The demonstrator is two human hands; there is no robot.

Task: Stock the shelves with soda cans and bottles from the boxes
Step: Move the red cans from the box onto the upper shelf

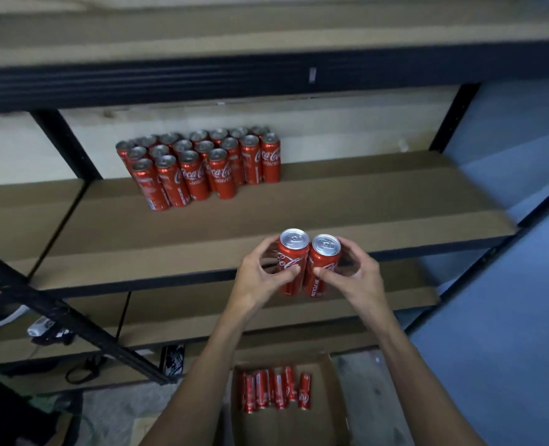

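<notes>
Nearest you: open cardboard box point(337, 397) on the floor, with a few boxed cans point(274, 392), all red, inside. Above it, your left hand point(260, 275) is curled round the left can point(290, 262), thumb across its front. Your right hand point(353, 272) wraps the right can point(323, 262) the same way. Both cans are upright and touching side by side, held in the air at the front edge of the middle shelf point(331, 201). Further back on that shelf, left of centre: the stocked cans point(202, 165), upright in tight rows near the back.
</notes>
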